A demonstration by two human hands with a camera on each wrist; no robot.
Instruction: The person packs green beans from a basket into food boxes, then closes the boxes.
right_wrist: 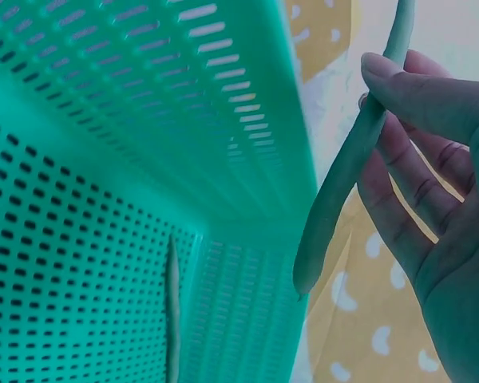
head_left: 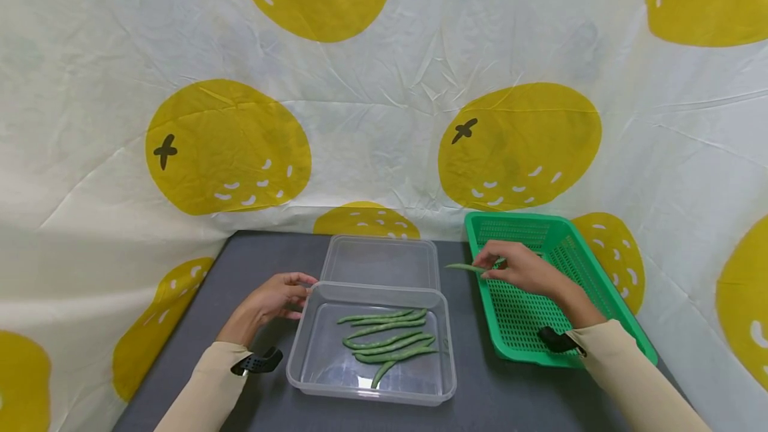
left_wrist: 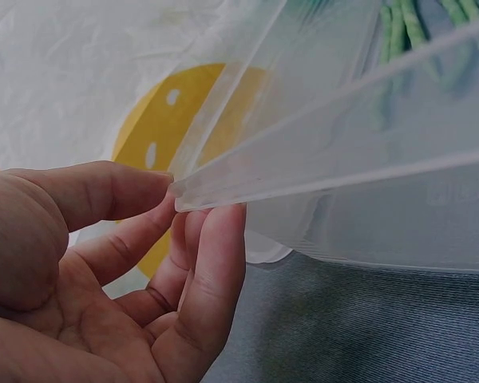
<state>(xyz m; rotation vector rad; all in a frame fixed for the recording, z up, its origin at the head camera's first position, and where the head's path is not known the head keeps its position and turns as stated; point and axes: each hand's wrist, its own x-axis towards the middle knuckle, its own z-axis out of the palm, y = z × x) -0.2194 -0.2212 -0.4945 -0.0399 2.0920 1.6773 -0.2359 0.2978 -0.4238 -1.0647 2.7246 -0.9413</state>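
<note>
My right hand (head_left: 519, 269) pinches a green bean (head_left: 463, 267) between thumb and fingers, over the left rim of the green plastic basket (head_left: 501, 342). The right wrist view shows the held bean (right_wrist: 335, 199) hanging at a slant beside the basket wall. Another bean (right_wrist: 173, 311) lies inside the basket. My left hand (head_left: 277, 299) is at the far left corner of the clear plastic container (head_left: 318, 379); the left wrist view shows thumb and fingertips gripping its rim (left_wrist: 223, 195). Several green beans (head_left: 390, 339) lie in the container, mostly side by side.
A clear flat lid (head_left: 381, 260) lies on the dark tabletop (head_left: 258, 255) behind the container. A white cloth (head_left: 372, 139) printed with yellow fruit hangs behind and at both sides of the table. A strip of tabletop separates container and basket.
</note>
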